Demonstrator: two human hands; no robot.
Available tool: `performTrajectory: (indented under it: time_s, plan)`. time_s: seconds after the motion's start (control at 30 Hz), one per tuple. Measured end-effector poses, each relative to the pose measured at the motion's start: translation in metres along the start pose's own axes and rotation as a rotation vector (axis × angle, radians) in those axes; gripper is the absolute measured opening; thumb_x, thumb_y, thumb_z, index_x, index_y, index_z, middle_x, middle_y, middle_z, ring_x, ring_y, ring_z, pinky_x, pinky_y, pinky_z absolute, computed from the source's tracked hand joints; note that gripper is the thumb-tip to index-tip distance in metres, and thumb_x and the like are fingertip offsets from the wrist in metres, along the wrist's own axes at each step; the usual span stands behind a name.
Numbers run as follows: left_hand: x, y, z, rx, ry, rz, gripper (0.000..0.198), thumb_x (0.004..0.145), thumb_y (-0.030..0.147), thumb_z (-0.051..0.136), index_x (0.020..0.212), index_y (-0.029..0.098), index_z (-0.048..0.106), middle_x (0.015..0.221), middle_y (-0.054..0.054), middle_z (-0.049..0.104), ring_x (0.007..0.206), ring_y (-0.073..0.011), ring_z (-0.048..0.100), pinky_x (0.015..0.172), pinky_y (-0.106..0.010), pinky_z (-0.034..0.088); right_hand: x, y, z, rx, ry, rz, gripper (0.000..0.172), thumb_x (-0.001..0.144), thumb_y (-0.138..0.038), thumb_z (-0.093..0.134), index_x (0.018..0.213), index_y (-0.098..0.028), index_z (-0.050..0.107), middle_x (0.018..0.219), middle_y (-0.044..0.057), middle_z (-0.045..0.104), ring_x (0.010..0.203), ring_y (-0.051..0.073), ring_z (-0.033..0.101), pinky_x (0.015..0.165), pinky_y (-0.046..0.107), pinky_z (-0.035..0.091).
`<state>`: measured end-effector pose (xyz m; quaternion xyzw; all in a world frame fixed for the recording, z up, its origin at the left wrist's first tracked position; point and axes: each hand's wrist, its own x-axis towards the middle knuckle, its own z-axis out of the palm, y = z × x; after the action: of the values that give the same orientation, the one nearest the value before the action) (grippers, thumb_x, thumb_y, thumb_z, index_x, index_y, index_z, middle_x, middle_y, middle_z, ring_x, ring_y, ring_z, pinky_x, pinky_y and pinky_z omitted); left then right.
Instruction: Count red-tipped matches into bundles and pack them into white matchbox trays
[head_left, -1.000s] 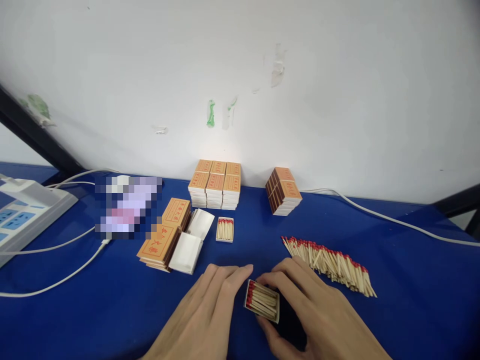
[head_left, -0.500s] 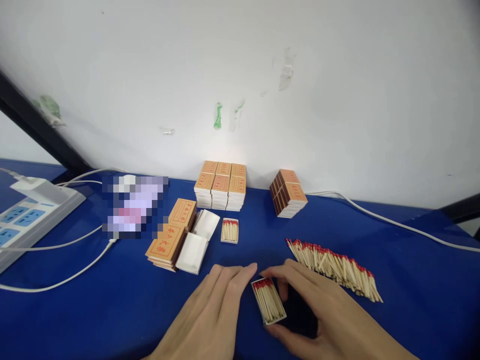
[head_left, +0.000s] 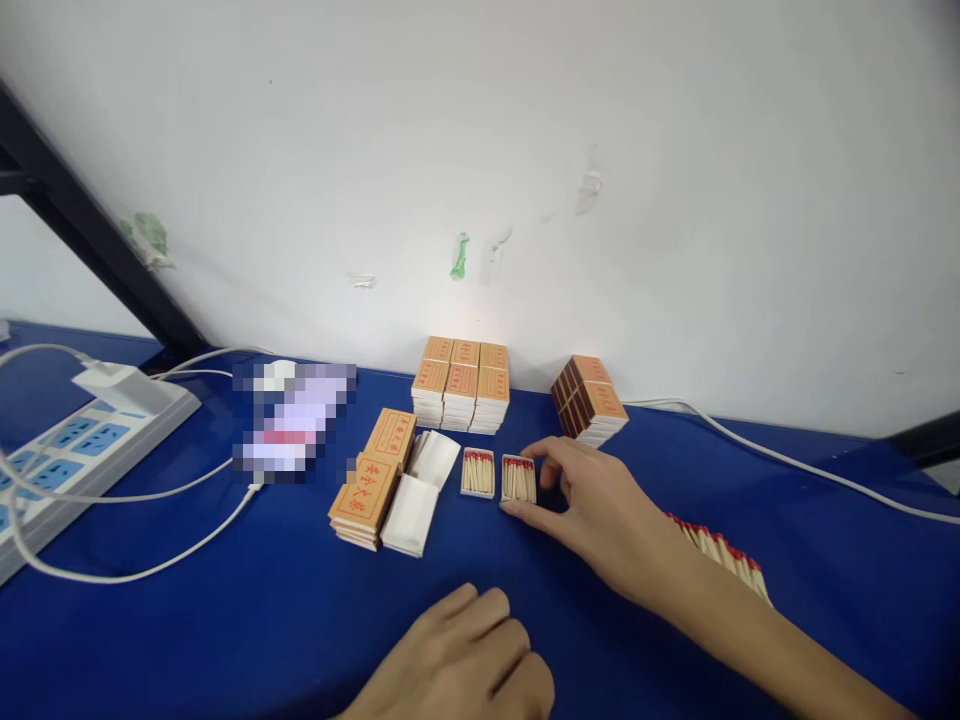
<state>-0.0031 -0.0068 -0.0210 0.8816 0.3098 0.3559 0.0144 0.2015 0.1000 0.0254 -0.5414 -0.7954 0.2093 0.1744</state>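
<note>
My right hand [head_left: 596, 510] reaches forward over the blue table [head_left: 225, 620] and pinches a filled matchbox tray [head_left: 518, 479] between thumb and forefinger, setting it beside a second filled tray [head_left: 478, 472]. My left hand [head_left: 469, 665] rests on the table near the front edge, fingers curled, holding nothing I can see. A row of loose red-tipped matches [head_left: 720, 555] lies to the right, partly hidden by my right forearm.
Stacks of orange matchboxes [head_left: 461, 383] and a tilted stack [head_left: 591, 400] stand at the wall. Orange sleeves [head_left: 375, 480] and white trays [head_left: 420, 490] lie left of the filled trays. A power strip [head_left: 82, 440] with white cables [head_left: 150, 560] is at far left.
My right hand carried the filled tray from near the front edge forward to beside the other filled tray. My left hand let go, drew back and curled.
</note>
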Motion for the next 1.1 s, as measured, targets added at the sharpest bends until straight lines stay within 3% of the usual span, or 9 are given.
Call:
performTrajectory:
  time_s: [0.13,0.27,0.5,0.73,0.93,1.03,1.1]
  plan:
    - [0.001,-0.001,0.002,0.099,0.033,0.105,0.050,0.122,0.026,0.044,0.073,0.021,0.053,0.062,0.004,0.049,0.060,-0.0139,0.044,0.058,-0.030,0.037,0.009,-0.001,-0.002,0.027,-0.056,0.009,0.038,0.092,-0.041,0.091,0.121,-0.025,0.071,0.090,-0.003,0.069,0.076,0.019,0.063,0.070,0.035,0.048]
    - [-0.003,-0.001,0.006,0.136,0.018,0.119,0.051,0.121,0.026,0.048,0.070,0.021,0.051,0.062,0.004,0.047,0.059,-0.0143,0.043,0.060,-0.029,0.039,0.009,-0.001,-0.005,0.043,-0.081,0.025,0.036,0.094,-0.038,0.089,0.123,-0.027,0.071,0.095,-0.002,0.071,0.076,0.019,0.063,0.070,0.035,0.048]
    - [-0.004,-0.001,0.005,0.154,-0.004,0.121,0.044,0.115,0.011,0.044,0.072,0.020,0.049,0.063,0.004,0.043,0.059,-0.0141,0.042,0.059,-0.030,0.036,0.008,-0.005,-0.003,0.048,-0.091,0.038,0.038,0.091,-0.039,0.092,0.121,-0.027,0.071,0.101,-0.001,0.069,0.081,0.019,0.063,0.073,0.036,0.049]
    - [-0.004,-0.001,0.004,0.168,0.007,0.123,0.044,0.117,0.016,0.046,0.073,0.020,0.051,0.064,0.004,0.045,0.060,-0.0148,0.043,0.062,-0.030,0.036,0.007,-0.005,-0.001,0.024,-0.090,0.027,0.038,0.093,-0.041,0.090,0.123,-0.028,0.070,0.103,-0.001,0.069,0.081,0.020,0.064,0.072,0.036,0.050]
    - [-0.006,-0.001,0.008,0.194,0.030,0.100,0.046,0.115,0.014,0.044,0.070,0.020,0.052,0.063,0.002,0.044,0.060,-0.0160,0.041,0.061,-0.031,0.034,-0.006,-0.010,-0.004,-0.032,-0.002,0.008,0.055,0.096,-0.054,0.085,0.140,-0.029,0.064,0.122,0.006,0.070,0.096,0.027,0.071,0.081,0.043,0.055]
    - [-0.006,-0.002,0.010,0.196,0.041,0.109,0.049,0.116,0.010,0.038,0.070,0.020,0.052,0.062,0.002,0.043,0.059,-0.0165,0.041,0.059,-0.032,0.033,-0.017,-0.026,-0.009,-0.060,0.127,-0.077,0.042,0.103,-0.053,0.075,0.138,-0.030,0.065,0.126,0.007,0.069,0.087,0.025,0.071,0.075,0.043,0.055]
    - [-0.006,-0.002,0.010,0.193,0.042,0.110,0.052,0.117,0.011,0.035,0.068,0.021,0.051,0.062,0.001,0.043,0.059,-0.0169,0.041,0.057,-0.033,0.030,-0.022,-0.041,-0.010,0.009,0.117,-0.198,0.030,0.107,-0.045,0.069,0.134,-0.031,0.067,0.122,0.006,0.070,0.079,0.020,0.069,0.070,0.039,0.055]
